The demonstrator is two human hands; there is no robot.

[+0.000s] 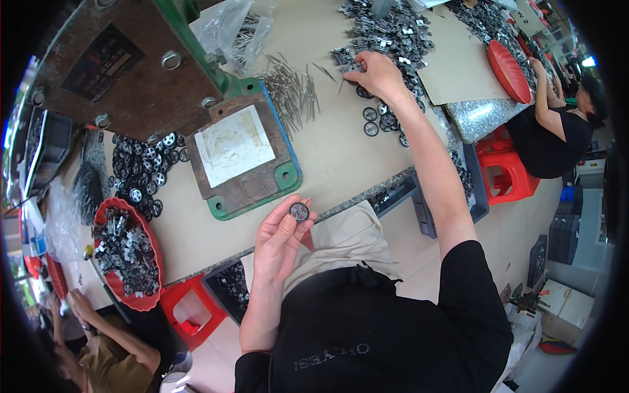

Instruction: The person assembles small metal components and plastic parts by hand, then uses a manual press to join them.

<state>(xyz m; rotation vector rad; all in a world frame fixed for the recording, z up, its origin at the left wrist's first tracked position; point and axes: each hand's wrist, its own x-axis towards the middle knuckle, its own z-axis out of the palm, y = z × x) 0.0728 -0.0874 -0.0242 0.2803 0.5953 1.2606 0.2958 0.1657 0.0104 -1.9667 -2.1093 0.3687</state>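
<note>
My left hand (278, 232) pinches a small black toy wheel (299, 211) with a silver spoked hub, and a thin pin sticks up beside it. It is held just off the table's front edge, near the green-based press (244, 149). Over at the far right, my right hand (379, 75) reaches to the near edge of a pile of small grey-and-black plastic parts (386, 33). Its fingers are bent down among the parts; whether they grip one is hard to make out. Several loose wheels (371, 121) lie below that hand. Thin metal pins (291, 92) are spread between the press and the pile.
A red dish (157, 275) of small parts stands at the left, near a heap of wheels (141, 164). A plastic bag of pins (246, 36) lies behind the press. Another red dish (508, 71) is at the right. Co-workers sit at both sides; grey bins stand under the table's edge.
</note>
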